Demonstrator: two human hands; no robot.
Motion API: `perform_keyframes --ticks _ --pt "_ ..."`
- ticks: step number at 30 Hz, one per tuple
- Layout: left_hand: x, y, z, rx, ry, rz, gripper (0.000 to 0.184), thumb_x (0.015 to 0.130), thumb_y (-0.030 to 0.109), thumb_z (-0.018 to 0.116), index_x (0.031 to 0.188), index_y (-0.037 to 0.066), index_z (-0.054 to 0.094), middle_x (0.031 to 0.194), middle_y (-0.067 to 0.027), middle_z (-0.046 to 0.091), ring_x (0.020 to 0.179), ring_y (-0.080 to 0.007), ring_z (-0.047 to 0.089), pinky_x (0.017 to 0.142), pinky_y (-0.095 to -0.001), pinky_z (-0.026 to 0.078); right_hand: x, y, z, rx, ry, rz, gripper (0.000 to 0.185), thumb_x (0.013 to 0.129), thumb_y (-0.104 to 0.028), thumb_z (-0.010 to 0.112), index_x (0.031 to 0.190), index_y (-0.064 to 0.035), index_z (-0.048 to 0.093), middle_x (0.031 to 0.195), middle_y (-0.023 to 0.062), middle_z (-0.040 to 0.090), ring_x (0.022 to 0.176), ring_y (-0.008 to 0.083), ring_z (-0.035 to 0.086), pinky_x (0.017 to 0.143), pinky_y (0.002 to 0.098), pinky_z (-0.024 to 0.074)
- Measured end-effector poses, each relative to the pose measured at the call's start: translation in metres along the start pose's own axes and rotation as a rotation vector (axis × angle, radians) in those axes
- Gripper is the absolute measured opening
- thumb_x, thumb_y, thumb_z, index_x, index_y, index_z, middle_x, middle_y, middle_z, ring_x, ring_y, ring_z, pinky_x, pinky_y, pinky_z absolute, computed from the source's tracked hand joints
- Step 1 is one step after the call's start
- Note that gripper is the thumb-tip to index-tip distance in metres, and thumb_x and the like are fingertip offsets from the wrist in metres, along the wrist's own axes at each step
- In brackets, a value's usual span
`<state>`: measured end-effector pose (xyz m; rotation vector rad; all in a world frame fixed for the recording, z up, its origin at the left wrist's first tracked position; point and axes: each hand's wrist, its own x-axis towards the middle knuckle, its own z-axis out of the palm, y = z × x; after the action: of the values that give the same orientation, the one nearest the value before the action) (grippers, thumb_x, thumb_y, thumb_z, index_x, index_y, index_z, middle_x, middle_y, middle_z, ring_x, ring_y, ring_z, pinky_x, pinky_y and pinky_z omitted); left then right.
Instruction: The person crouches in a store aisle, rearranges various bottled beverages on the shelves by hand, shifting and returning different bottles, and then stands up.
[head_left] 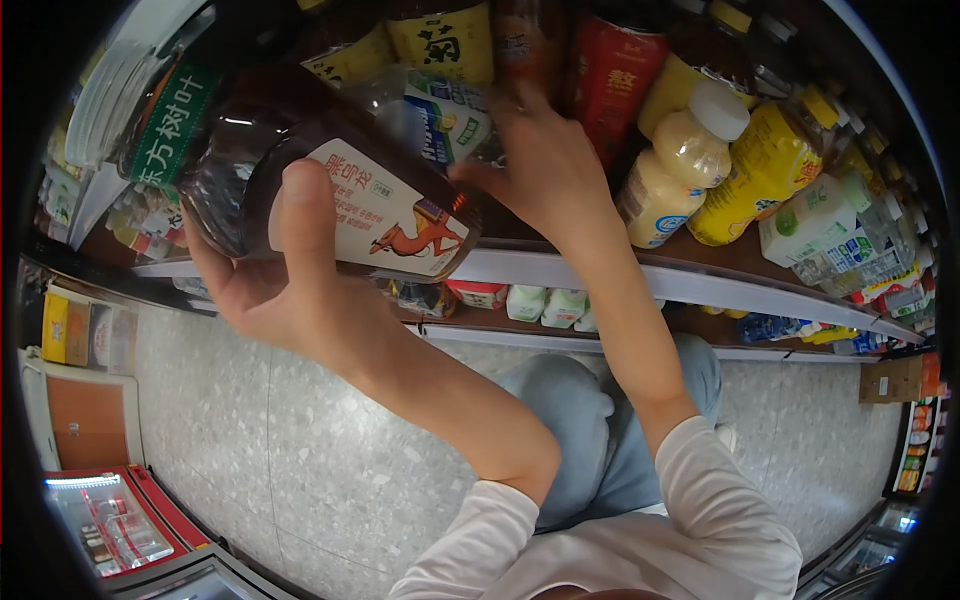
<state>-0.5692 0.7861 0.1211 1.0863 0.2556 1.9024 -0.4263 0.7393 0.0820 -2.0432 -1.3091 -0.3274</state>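
Note:
A large bottle of dark tea (380, 190), with a green neck label and a camel on its white label, is tilted in my left hand (290, 270). The thumb presses its front and the fingers reach behind it. At the shelf, my right hand (555, 165) has its thumb and fingers around the near end of a clear bottle (445, 120) with a blue, green and white label; the fingertips are blurred. The tea bottle partly covers this clear bottle. Just right of my right hand stands a red-labelled bottle (620, 75).
Yellow-labelled bottles (440, 45) stand behind. Right along the shelf are a cream-coloured bottle (670, 180), a yellow bottle (755, 180) and a white-and-green carton (810, 225). The shelf's pale front edge (560, 272) runs below my hands, above a lower shelf with white bottles (545, 305).

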Motion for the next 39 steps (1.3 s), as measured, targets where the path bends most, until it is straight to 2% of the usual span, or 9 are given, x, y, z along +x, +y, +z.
perform_keyframes --ticks 7,9,13,15,16,26,32,34,39 --pt "-0.003 -0.006 0.001 0.032 0.063 -0.038 0.06 0.066 0.0 0.08 0.12 -0.005 0.054 0.1 -0.0115 0.065 0.086 -0.0168 0.064 0.082 -0.0286 0.052 0.006 -0.012 0.004 -0.116 -0.121 -0.092 0.046 0.062 -0.013 0.08 0.101 0.0002 0.059 0.11 0.0217 0.054 0.083 0.0345 0.067 0.071 0.0419 0.0574" --pt "-0.001 -0.011 -0.001 0.092 0.056 0.037 0.037 0.075 0.008 0.077 0.106 -0.001 0.062 0.093 -0.009 0.067 0.081 -0.0137 0.065 0.077 -0.0254 0.053 0.007 -0.014 0.01 -0.191 -0.078 -0.112 0.043 0.063 -0.011 0.078 0.101 -0.0022 0.06 0.107 0.0189 0.056 0.083 0.0334 0.067 0.069 0.0423 0.0568" --pt "0.001 -0.013 -0.006 0.061 0.053 0.028 0.033 0.076 0.003 0.075 0.106 -0.002 0.061 0.093 -0.0084 0.067 0.079 -0.0127 0.063 0.075 -0.0232 0.05 0.014 -0.011 0.008 -0.253 -0.15 -0.186 0.038 0.064 -0.008 0.075 0.1 -0.0039 0.061 0.102 0.0144 0.059 0.084 0.0313 0.067 0.067 0.0412 0.0558" --pt "0.001 -0.013 -0.01 -0.005 0.039 -0.041 0.07 0.066 -0.004 0.081 0.128 -0.009 0.047 0.104 -0.012 0.063 0.09 -0.0163 0.062 0.083 -0.0274 0.05 0.014 -0.014 0.01 -0.341 -0.168 -0.209 0.038 0.064 -0.009 0.076 0.099 -0.0059 0.062 0.099 0.0115 0.06 0.085 0.0287 0.068 0.066 0.0395 0.0549" --pt "0.002 -0.015 -0.011 0.006 0.028 -0.055 0.072 0.065 -0.004 0.082 0.128 -0.01 0.046 0.107 -0.0126 0.062 0.093 -0.0168 0.062 0.084 -0.0276 0.05 0.016 -0.015 0.011 -0.334 -0.171 -0.222 0.038 0.064 -0.009 0.076 0.099 -0.0059 0.062 0.099 0.0115 0.06 0.085 0.0287 0.068 0.066 0.0395 0.0549" --pt "0.002 -0.004 -0.007 -0.02 0.04 -0.014 0.073 0.063 -0.002 0.083 0.126 -0.01 0.047 0.109 -0.014 0.062 0.092 -0.0179 0.063 0.086 -0.0283 0.05 0.021 -0.004 0.001 -0.354 -0.237 -0.245 0.057 0.058 -0.033 0.082 0.104 -0.0079 0.06 0.103 0.0144 0.059 0.083 0.0334 0.066 0.071 0.0455 0.0536" --pt "0.002 0.01 -0.003 -0.073 0.068 0.059 0.062 0.063 0.0 0.083 0.118 -0.005 0.055 0.101 -0.0107 0.065 0.087 -0.0165 0.064 0.082 -0.0277 0.052 0.001 0.004 -0.009 -0.235 -0.157 -0.014 0.061 0.06 -0.038 0.082 0.109 -0.0089 0.061 0.104 0.0153 0.058 0.087 0.0352 0.065 0.074 0.0443 0.0536" --pt "0.0 0.015 -0.002 -0.043 0.075 0.08 0.058 0.063 0.001 0.082 0.115 -0.004 0.057 0.099 -0.0106 0.066 0.084 -0.0165 0.065 0.082 -0.0283 0.053 -0.004 0.013 -0.003 -0.12 0.072 0.007 0.065 0.06 -0.044 0.083 0.109 -0.0062 0.061 0.102 0.0168 0.059 0.086 0.0356 0.064 0.074 0.0439 0.0527" --pt "0.002 0.014 -0.007 0.007 0.035 0.101 0.056 0.064 0.005 0.082 0.114 -0.003 0.058 0.098 -0.0108 0.066 0.084 -0.0165 0.066 0.081 -0.0289 0.053 -0.007 0.01 0.025 0.245 0.175 0.026 0.073 0.06 -0.052 0.082 0.101 0.0029 0.056 0.097 0.0239 0.06 0.087 0.0406 0.062 0.071 0.0473 0.0519"
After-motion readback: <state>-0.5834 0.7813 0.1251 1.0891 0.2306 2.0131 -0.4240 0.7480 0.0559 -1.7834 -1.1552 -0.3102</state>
